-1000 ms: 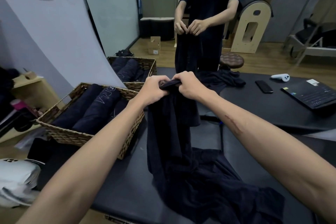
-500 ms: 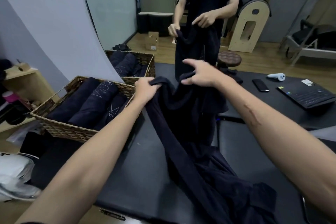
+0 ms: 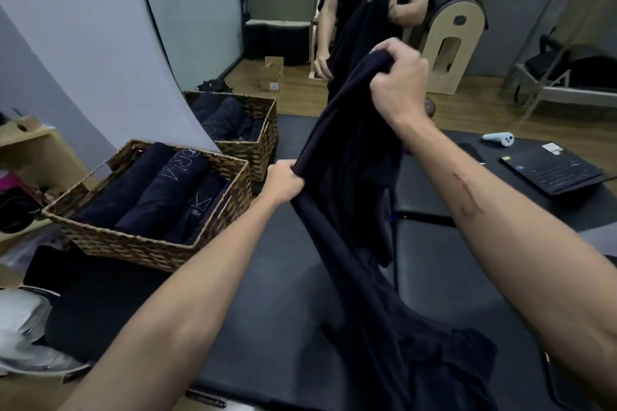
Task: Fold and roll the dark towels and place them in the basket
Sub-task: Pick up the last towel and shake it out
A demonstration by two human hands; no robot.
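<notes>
A dark navy towel (image 3: 347, 203) hangs stretched between my hands above the black padded table (image 3: 267, 310). My right hand (image 3: 399, 83) grips its upper edge, raised high. Lower and to the left, my left hand (image 3: 285, 182) pinches the same edge. The towel's lower end lies bunched on the table at the front right. A wicker basket (image 3: 213, 207) at the left holds several rolled dark towels (image 3: 160, 197).
A second wicker basket (image 3: 263, 137) with rolled towels stands behind the first. A person across the table holds another dark towel (image 3: 364, 27). A laptop (image 3: 551, 172), a phone and a white controller (image 3: 499, 138) lie at the right.
My hands, together a second ago, have spread apart. The right hand rose up and away, the left hand dropped toward the basket, and the towel edge now runs taut between them.
</notes>
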